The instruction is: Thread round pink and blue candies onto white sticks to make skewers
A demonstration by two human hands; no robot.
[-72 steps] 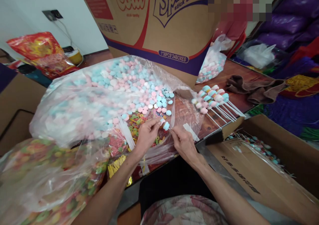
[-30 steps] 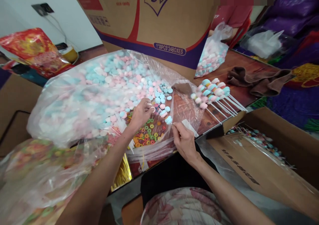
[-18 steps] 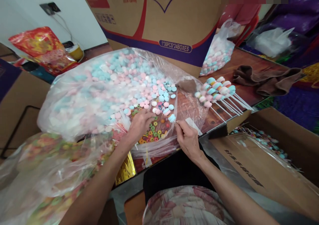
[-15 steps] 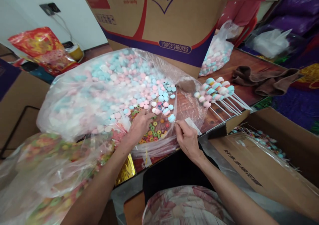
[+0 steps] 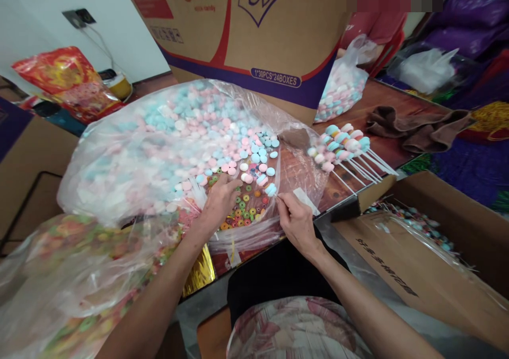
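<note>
My right hand is closed, pinching the end of a thin stick. A blue marshmallow sits at the far end of that stick, with pale pieces close by. My left hand reaches over the open mouth of a clear plastic bag full of pink, white and blue marshmallows. Its fingers are bent and drawn together; whatever may be between the tips is hidden. Small coloured ring candies lie loose beside and below the left fingers.
Finished-looking marshmallow sticks lie in a bunch on the table to the right. An open carton with more sticks stands lower right. A large printed box blocks the back, and a bag of ring candies lies at left.
Both hands stay at nearly the same places, with the left fingers shifted slightly among the ring candies. The whole view has moved a little.
</note>
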